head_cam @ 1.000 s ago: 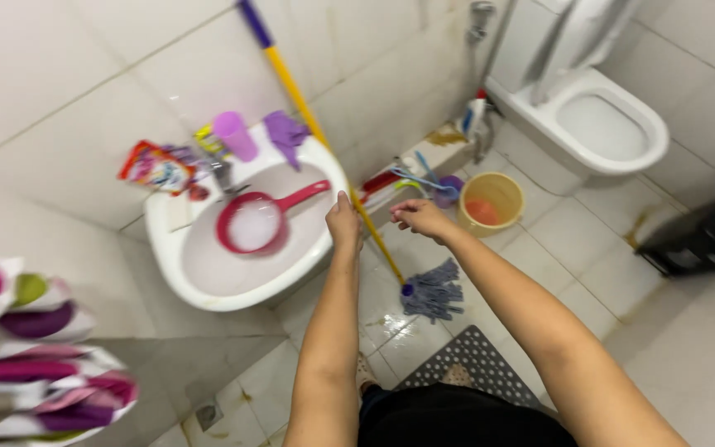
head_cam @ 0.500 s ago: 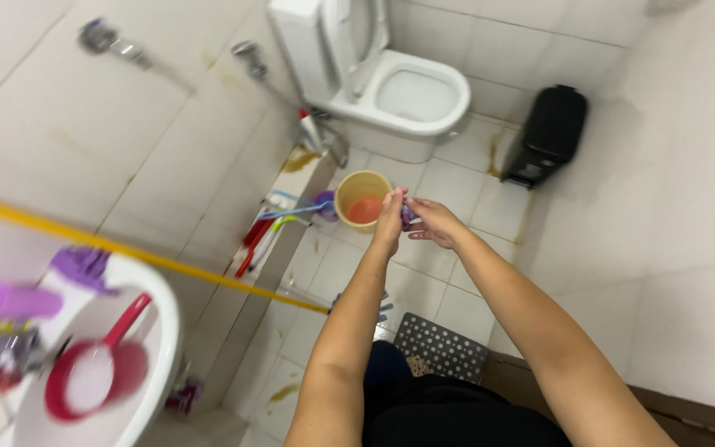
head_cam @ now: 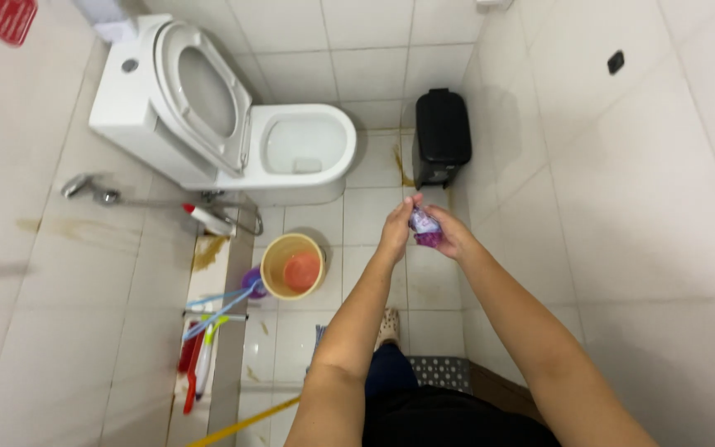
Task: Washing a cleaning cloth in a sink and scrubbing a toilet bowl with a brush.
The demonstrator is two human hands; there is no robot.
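Observation:
Both my hands meet in front of me over the tiled floor. My left hand (head_cam: 395,230) and my right hand (head_cam: 450,237) are closed together on a small purple and white packet (head_cam: 424,227), pinched between the fingertips. The packet is held a little in front of the black pedal bin (head_cam: 441,136) and to the right of the white toilet (head_cam: 299,149), whose lid stands up. Part of the packet is hidden by my fingers.
A yellow bucket (head_cam: 279,247) with an orange scoop in it stands left of my arms. Brushes and bottles (head_cam: 205,331) lie along the left wall ledge. A yellow mop handle (head_cam: 242,424) crosses the bottom. A grey drain mat (head_cam: 440,370) lies at my feet.
My view has swung from the sink round to the toilet and bin. Both hands stay together on the small packet, now held out over the floor tiles.

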